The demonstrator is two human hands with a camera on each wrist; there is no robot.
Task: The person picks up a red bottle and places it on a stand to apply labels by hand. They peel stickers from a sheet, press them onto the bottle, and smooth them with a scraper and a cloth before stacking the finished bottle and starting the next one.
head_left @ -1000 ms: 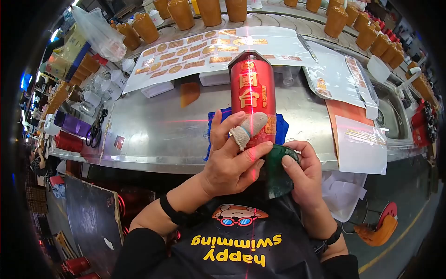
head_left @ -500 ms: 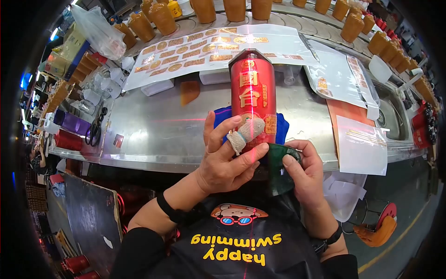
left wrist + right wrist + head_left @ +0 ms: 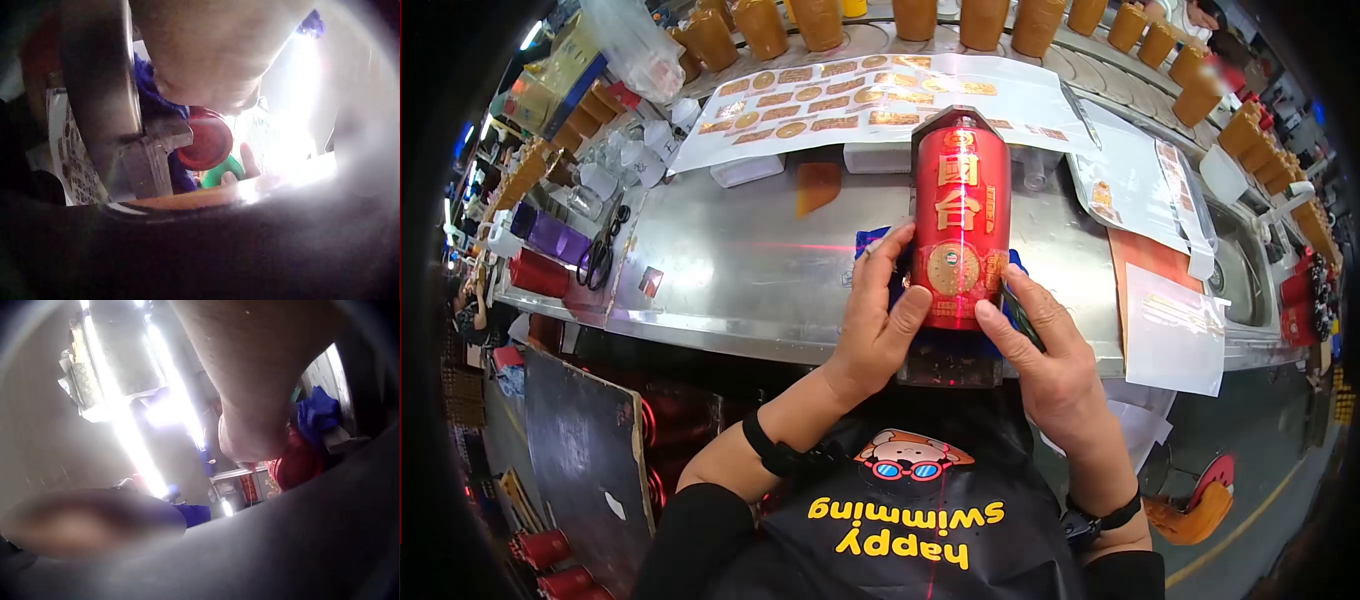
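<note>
A red cylindrical bottle (image 3: 962,210) with gold characters and a round gold label (image 3: 953,268) lies on a blue cloth (image 3: 868,240), its base toward the person. My left hand (image 3: 878,310) holds its left side, thumb near the base. On the other side, my right hand (image 3: 1055,350) rests its thumb and fingers against the bottle while keeping a flat green scraper (image 3: 1018,318) tucked in its grip. More of that scraper (image 3: 222,173) shows in the left wrist view, below the red base (image 3: 209,142). The bottle hides some of the left fingertips.
Behind the bottle lies a white sheet of gold stickers (image 3: 800,110). A tray with another sheet (image 3: 1125,185) stands right, by a sink (image 3: 1235,250). Brown bottles (image 3: 915,18) line the conveyor beyond. Scissors (image 3: 605,240) and a purple box (image 3: 558,235) are at the left.
My left hand has come off the bottle's front to its left side, uncovering the round gold label. My right hand, with the green scraper, has moved up against the right side.
</note>
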